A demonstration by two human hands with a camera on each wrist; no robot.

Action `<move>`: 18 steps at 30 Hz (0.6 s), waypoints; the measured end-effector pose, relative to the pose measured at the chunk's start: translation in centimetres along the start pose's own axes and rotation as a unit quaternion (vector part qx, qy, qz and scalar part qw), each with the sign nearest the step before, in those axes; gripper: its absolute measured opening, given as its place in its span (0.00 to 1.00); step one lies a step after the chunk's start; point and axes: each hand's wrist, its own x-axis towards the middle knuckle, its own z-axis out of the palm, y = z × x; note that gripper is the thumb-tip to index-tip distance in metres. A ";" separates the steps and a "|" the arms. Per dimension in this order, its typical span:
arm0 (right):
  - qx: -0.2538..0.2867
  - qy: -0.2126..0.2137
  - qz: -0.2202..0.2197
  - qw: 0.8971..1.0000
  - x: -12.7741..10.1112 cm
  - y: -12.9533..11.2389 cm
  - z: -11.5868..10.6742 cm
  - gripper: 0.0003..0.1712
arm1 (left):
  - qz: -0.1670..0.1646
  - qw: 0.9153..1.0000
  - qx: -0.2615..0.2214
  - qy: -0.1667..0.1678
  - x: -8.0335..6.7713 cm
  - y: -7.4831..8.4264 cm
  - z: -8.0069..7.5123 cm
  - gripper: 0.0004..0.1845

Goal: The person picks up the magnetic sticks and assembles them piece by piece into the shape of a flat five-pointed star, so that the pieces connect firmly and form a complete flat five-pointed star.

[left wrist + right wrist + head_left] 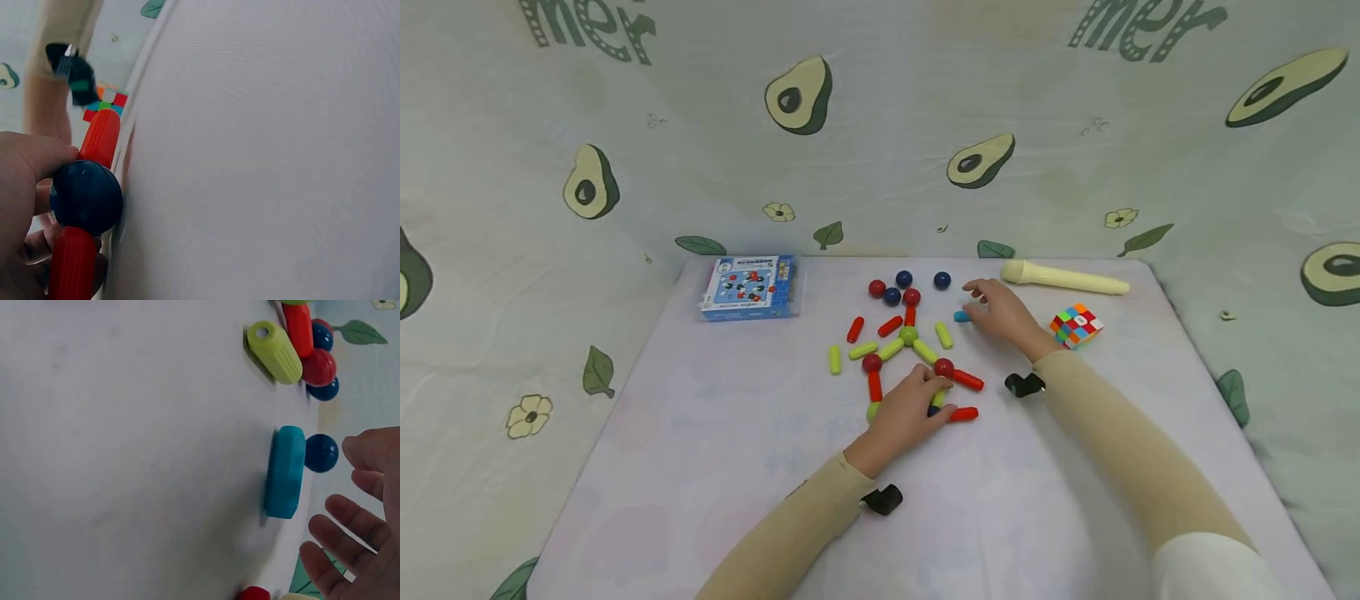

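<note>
I see my left hand (906, 412) low on the tabletop (700, 467), its fingers (37, 162) curled around the near end of the stick-and-ball figure. In the left wrist view they grip a dark blue ball (86, 196) that sits between two red sticks (100, 137), one running away from the fingers toward the far side, the other passing back under the palm. In the head view one red stick (963, 413) pokes out just right of these fingers and another (967, 380) lies just beyond them, joined to a red ball (943, 367).

My right hand (1003, 315) hovers farther back, fingers (350, 531) spread and relaxed, holding nothing. The turquoise stick (285, 472) lies flat just off their tips, on the left side, not touched as far as I can tell. A loose dark blue ball (322, 453) sits right beside that stick, beyond the fingertips. A yellow-green stick (275, 352) and a cluster of red and blue balls (904, 287) lie farther left of these fingers.

Right of the right hand, near the wrist, rests a colour cube (1077, 325); beyond the fingers lies a cream toy microphone (1063, 278). Well to the left of both hands stands the blue box (749, 286).
</note>
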 end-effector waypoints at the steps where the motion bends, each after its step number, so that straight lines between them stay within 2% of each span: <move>1: -0.010 -0.007 0.000 1.000 0.7 -0.2 0.0 0.28 | 0.001 1.000 -0.001 -0.001 0.0 -0.1 0.0 0.23; 8: -0.037 -0.061 0.005 0.997 4.6 -0.9 0.3 0.34 | 0.005 1.000 -0.010 -0.004 -0.2 -0.1 0.4 0.23; 14: -0.054 -0.082 0.015 0.995 6.0 -1.4 0.7 0.34 | 0.009 1.000 -0.012 0.003 -0.2 -0.1 0.2 0.24; 18: -0.063 -0.086 0.012 0.994 6.4 -2.0 1.2 0.29 | 0.012 1.000 -0.008 0.007 -0.1 -0.2 0.0 0.24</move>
